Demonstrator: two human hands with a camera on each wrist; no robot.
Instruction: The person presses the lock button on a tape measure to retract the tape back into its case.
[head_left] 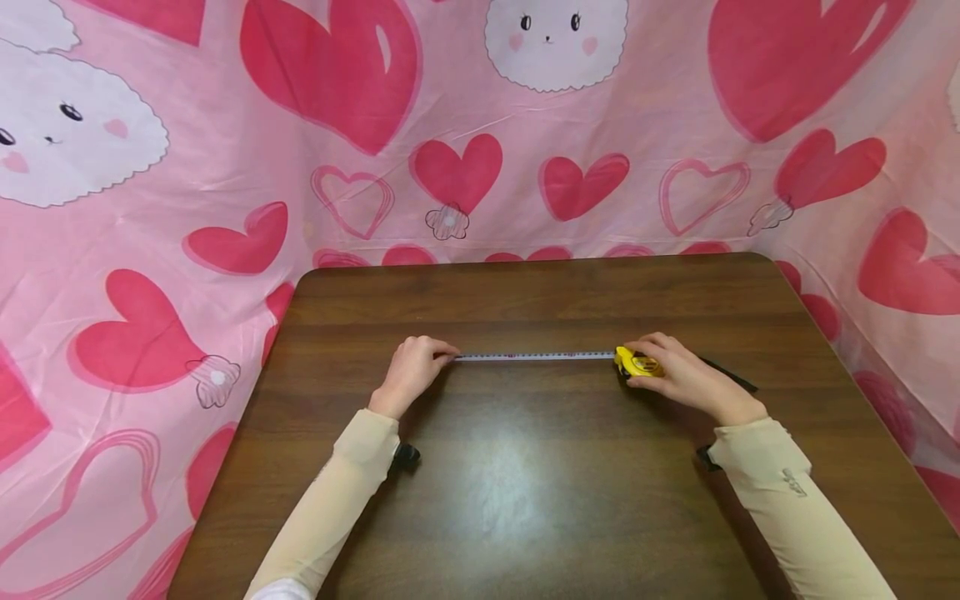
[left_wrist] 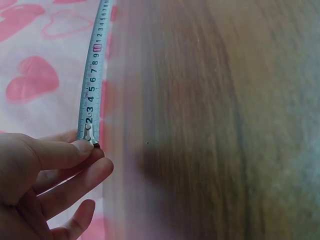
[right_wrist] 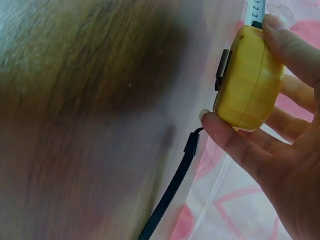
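Note:
A yellow tape measure (head_left: 637, 363) is gripped in my right hand (head_left: 682, 379), fingers and thumb around its case. Its pale blade (head_left: 536, 357) runs pulled out to the left, close over the table. At the far end my left hand (head_left: 412, 368) pinches the metal hook (left_wrist: 90, 136) between thumb and fingers. In the left wrist view the blade's numbers climb away from that hand. A black wrist strap (right_wrist: 170, 190) hangs from the case, and a metal clip (right_wrist: 222, 69) shows on its side.
The brown wooden table (head_left: 510, 517) lies beneath both hands. Pink cloth (head_left: 517, 192) printed with hearts and white faces hangs behind the table and along both sides. A dark wrist camera (head_left: 406, 456) sits under the left cuff, with another (head_left: 707, 457) at the right cuff.

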